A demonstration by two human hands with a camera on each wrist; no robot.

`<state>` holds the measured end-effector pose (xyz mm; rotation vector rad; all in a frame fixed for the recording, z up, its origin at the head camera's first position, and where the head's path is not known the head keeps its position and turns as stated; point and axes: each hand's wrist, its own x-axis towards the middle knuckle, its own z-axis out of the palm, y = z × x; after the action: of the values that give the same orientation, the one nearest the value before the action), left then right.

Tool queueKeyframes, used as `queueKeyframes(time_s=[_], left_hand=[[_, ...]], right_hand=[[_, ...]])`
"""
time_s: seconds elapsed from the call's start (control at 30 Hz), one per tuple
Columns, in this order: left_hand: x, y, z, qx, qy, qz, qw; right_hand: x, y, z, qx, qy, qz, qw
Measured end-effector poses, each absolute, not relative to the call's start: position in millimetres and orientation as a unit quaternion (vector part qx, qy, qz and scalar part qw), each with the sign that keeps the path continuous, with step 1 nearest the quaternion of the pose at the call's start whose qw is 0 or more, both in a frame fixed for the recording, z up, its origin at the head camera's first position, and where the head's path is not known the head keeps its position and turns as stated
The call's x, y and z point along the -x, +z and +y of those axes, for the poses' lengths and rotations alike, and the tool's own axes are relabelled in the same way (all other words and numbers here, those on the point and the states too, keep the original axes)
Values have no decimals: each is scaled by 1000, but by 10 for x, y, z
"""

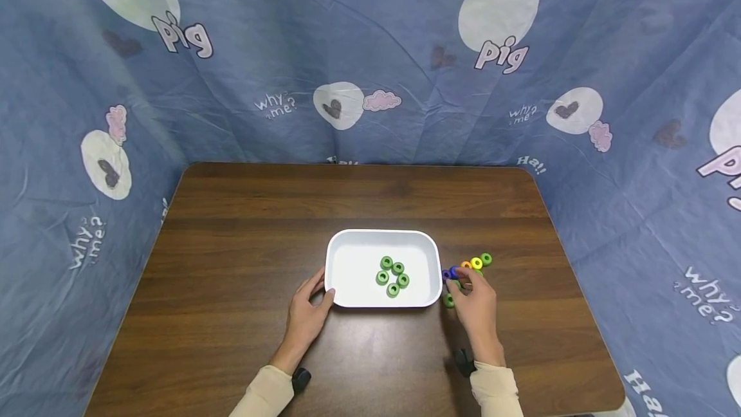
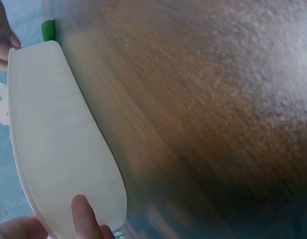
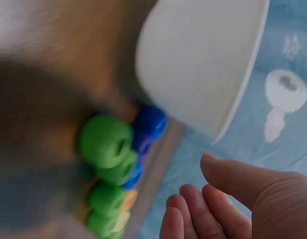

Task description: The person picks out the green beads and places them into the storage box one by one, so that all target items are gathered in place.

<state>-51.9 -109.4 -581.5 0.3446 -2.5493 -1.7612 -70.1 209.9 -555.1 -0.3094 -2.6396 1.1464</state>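
A white rectangular tray [image 1: 356,285] sits on the table with several green rings [image 1: 383,277] inside, each with a hole through it. My left hand [image 1: 305,315] holds the tray's left end, thumb against the front corner and fingers along the left side. Over the rings just right of the tray is my right hand [image 1: 477,307]; its thumb and fingers are apart, with nothing between them in the right wrist view. Beneath and beyond it lie loose rings: green [image 3: 106,141], blue [image 3: 152,121], orange [image 1: 466,265] and yellow [image 1: 476,262]. The hand partly hides them in the head view.
The brown wooden table [image 1: 243,230] carries the tray and the loose rings. A blue printed cloth [image 1: 231,82] hangs behind it and on both sides. A dark band [image 1: 301,379] is on each wrist, at the cuff of a cream sleeve [image 1: 269,392].
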Motion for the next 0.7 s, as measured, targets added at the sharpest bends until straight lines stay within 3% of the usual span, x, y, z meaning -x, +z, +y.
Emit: queueKeyframes(time_s=[0.4,0.7], left_hand=[[538,-5836,-1084,-106,-572,-813,14],[536,-5834,-1094,-106,-571,-814,14]], right_hand=[[534,-5841,2234,157,404,-897,87],[492,-5917,2194,162,417,-889,95]])
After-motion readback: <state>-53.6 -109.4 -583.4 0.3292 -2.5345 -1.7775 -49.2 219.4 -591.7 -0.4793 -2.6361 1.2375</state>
